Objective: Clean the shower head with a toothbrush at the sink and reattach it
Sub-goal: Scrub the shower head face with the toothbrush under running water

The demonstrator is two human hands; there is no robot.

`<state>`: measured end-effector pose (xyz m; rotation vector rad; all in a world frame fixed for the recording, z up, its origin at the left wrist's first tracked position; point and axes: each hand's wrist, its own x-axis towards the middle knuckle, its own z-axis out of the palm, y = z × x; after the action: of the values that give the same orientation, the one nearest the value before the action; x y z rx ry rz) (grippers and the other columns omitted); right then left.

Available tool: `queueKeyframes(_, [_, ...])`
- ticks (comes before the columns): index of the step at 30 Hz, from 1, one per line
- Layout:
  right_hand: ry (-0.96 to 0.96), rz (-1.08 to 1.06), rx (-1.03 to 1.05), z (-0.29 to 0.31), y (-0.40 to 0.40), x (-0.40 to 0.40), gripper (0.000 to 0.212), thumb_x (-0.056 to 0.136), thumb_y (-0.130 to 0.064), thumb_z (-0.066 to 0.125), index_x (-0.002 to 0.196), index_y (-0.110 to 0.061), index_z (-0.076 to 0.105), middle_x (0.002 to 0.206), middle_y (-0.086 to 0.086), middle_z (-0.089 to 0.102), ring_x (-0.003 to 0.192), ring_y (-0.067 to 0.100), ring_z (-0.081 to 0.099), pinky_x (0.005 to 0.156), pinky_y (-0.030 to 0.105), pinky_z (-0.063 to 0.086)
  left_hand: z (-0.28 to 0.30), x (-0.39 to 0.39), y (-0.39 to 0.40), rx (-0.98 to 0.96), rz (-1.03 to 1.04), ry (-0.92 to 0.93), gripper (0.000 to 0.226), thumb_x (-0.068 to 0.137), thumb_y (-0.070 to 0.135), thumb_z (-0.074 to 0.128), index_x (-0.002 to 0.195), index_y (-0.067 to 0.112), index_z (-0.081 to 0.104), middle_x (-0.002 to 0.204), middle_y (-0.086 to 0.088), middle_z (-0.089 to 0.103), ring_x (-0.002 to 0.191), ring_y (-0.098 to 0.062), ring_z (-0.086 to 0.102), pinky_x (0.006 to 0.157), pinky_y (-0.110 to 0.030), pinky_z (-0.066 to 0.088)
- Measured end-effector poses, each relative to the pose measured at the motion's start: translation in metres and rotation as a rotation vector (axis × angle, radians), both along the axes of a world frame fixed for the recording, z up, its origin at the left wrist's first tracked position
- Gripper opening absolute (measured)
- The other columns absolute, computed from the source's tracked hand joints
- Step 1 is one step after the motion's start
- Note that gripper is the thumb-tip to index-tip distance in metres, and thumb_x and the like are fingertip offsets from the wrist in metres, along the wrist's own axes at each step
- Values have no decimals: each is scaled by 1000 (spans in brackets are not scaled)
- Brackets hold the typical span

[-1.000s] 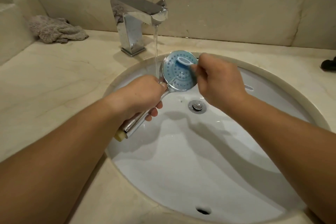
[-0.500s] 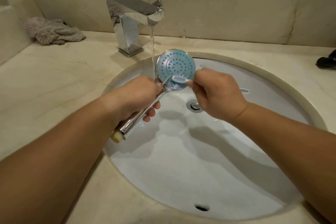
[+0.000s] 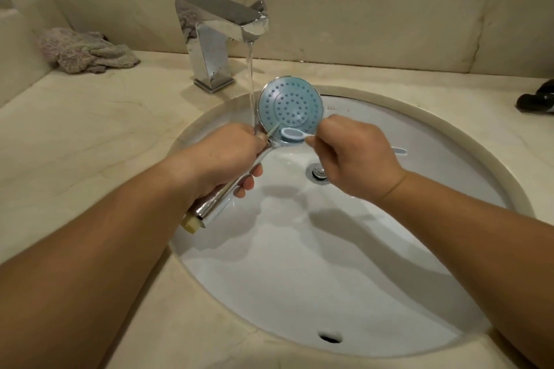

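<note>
The shower head (image 3: 290,106) is over the white sink (image 3: 389,263), beside running water from the shiny tap (image 3: 220,24). The left hand (image 3: 227,158) grips its handle. The right hand (image 3: 353,158) pinches a toothbrush (image 3: 292,134) against its bottom edge. A crumpled cloth (image 3: 85,51) lies on the creamy stone counter (image 3: 90,128).

Beige marble wall (image 3: 359,9) and countertop (image 3: 90,128), dim light

Two bare forearms, no sleeves, bare hands, left (image 3: 227,158), right (image 3: 353,158)
</note>
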<state>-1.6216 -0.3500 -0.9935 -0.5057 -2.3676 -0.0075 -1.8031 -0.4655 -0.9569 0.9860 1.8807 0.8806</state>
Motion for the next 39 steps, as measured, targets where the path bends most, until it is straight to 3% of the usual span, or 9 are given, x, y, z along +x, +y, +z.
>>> queueKeyframes(4, [143,-137,-58,6,7,0,22,92,-18,57,73,-12,47,67,-6,37,54,22,32,49,28,32,0,-1,1,16,6,-1,26,111,27,39,101,11,58,72,-10,60,48,-18,53,45,-31,45])
queueKeyframes(7, [31,-23,17,1,1,0,19,91,-19,53,74,-11,49,66,1,43,53,23,35,46,29,34,0,-1,1,4,-8,35,28,110,28,39,100,11,58,73,-11,61,50,-18,54,46,-31,46])
queueKeyframes(10, [148,-146,-78,7,8,-1,23,91,-16,58,73,-17,44,65,0,42,54,25,35,47,30,33,1,0,2,23,3,25,26,110,26,39,101,11,58,72,-10,60,48,-17,53,45,-30,45])
queueKeyframes(14, [35,-61,-6,2,2,-2,18,89,-16,57,74,-11,48,65,3,46,52,27,39,46,30,35,-2,-1,1,9,-15,59,28,110,27,39,106,7,58,74,-12,60,47,-18,53,45,-30,46])
queueKeyframes(17, [172,-205,-155,8,12,1,23,92,-21,56,73,-17,43,64,-4,41,55,24,35,50,30,32,-2,0,1,25,-5,31,25,110,26,39,101,10,57,73,-11,59,44,-16,51,44,-29,44])
queueKeyframes(28, [73,-132,-120,4,0,-7,22,93,-22,55,75,-14,46,67,-2,44,57,26,38,50,31,34,-5,2,4,-3,-54,163,30,110,28,38,101,7,56,81,-15,63,46,-19,54,44,-29,47])
queueKeyframes(31, [165,-248,-246,13,11,-7,25,95,-24,53,75,-19,40,65,-3,41,58,27,38,51,32,32,-6,1,6,7,-58,170,32,110,30,38,104,6,57,82,-15,63,49,-21,56,47,-31,48])
queueKeyframes(35, [80,-164,-127,10,2,-13,23,95,-25,53,75,-15,45,67,1,47,57,26,38,51,31,32,-8,-1,5,-31,-82,247,33,109,32,38,97,8,57,83,-15,67,51,-22,60,50,-32,51])
queueKeyframes(39, [130,-259,-247,19,8,-13,26,96,-29,51,75,-19,39,66,-1,46,61,30,41,54,32,28,-7,2,7,-18,-92,273,32,109,30,39,98,7,58,83,-15,68,50,-21,61,49,-32,50])
